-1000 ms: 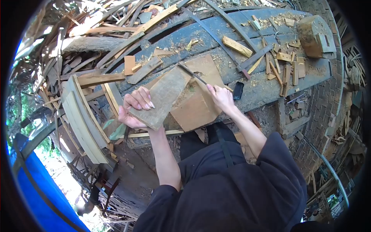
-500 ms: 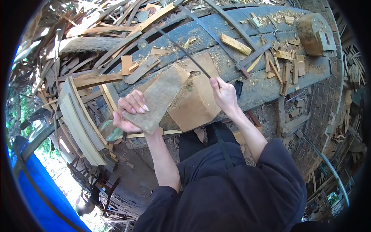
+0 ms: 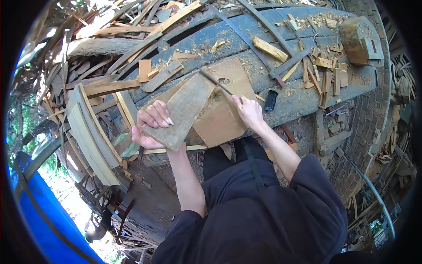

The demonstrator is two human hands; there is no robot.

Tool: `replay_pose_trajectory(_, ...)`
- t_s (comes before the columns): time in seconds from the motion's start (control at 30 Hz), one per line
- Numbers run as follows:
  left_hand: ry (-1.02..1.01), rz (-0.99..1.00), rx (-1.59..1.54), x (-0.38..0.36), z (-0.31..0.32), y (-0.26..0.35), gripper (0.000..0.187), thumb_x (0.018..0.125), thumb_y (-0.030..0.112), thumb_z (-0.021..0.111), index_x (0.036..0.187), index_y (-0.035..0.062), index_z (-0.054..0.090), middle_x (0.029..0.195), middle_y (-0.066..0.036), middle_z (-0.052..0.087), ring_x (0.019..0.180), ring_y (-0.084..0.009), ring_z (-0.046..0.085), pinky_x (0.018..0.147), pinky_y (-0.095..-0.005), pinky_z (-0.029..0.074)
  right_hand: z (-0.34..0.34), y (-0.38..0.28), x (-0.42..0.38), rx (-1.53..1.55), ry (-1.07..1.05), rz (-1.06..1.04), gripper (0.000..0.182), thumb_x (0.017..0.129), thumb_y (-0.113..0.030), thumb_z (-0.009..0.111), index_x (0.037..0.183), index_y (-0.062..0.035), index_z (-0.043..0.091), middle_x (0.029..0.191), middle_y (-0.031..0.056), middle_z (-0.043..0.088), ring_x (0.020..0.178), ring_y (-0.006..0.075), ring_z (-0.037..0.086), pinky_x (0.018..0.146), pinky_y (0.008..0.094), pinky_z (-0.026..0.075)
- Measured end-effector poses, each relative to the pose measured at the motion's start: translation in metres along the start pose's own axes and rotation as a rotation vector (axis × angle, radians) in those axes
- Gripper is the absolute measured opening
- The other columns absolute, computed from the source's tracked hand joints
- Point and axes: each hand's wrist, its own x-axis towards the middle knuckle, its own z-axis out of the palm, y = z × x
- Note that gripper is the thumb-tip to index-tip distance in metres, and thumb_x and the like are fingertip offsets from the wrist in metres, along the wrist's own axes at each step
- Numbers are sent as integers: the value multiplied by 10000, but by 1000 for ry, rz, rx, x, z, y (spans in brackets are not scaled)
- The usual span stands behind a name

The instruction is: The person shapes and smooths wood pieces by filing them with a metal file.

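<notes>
Gripped in my left hand [image 3: 151, 124] is a flat greyish board [image 3: 182, 110], its near corner held between thumb and fingers and its far end tilted up to the right. My right hand [image 3: 250, 113] is closed around the near end of a thin dark rod-like tool [image 3: 216, 81]. The tool's far part lies at the board's far edge; whether it touches cannot be made out. Beneath and to the right is a brown flat panel [image 3: 224, 125] with a small hole and some sawdust on it.
The blue-grey plank bench [image 3: 303, 99] carries a black case [image 3: 271, 100], a metal square [image 3: 290, 61], wood offcuts [image 3: 325, 88] and a large wood block [image 3: 360, 42]. A curved slatted wooden piece [image 3: 90, 132] stands at the left, with scrap wood [image 3: 118, 48] behind.
My right hand has moved nearer to me and slightly left, drawing the tool back so its far end sits closer to the board. The black case now shows more fully.
</notes>
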Motion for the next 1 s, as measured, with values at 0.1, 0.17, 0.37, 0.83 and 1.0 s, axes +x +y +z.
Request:
replay_pose_trajectory(0.1,-15,19,33,13,0,0,505,1016,455,384,677,94,483,526,-90,524,497,-193,460,661,-353,382,-22,-3,12,-7,-33,-28,608,1058,-564,494,891,-3,661,755,279,670,737,464,683,659,531,528)
replay_pose_trajectory(0.17,21,5,34,7,2,-1,508,1017,461,382,671,100,472,518,-89,518,487,-191,455,648,-351,379,-49,-21,-10,152,117,-153,608,1060,-569,489,887,-9,651,714,261,655,703,459,673,625,529,510)
replay_pose_trajectory(0.37,-23,-6,13,6,1,-1,509,1018,466,384,674,100,469,533,-95,531,480,-194,450,649,-355,378,9,19,6,87,33,-23,619,1048,-599,491,910,-18,656,703,267,647,725,491,661,639,556,500)
replay_pose_trajectory(0.83,23,-26,32,-4,-13,9,509,995,464,385,688,85,529,544,-107,548,514,-216,510,662,-376,390,-36,-5,-1,89,65,-80,607,1068,-567,468,827,-23,587,738,268,654,740,488,661,632,563,494)
replay_pose_trajectory(1.0,13,-7,2,-3,-9,4,513,1000,461,384,688,80,528,546,-116,550,512,-222,499,655,-375,384,-18,-2,-14,400,224,-242,603,1074,-549,466,827,-17,605,742,271,663,747,474,671,647,552,515)
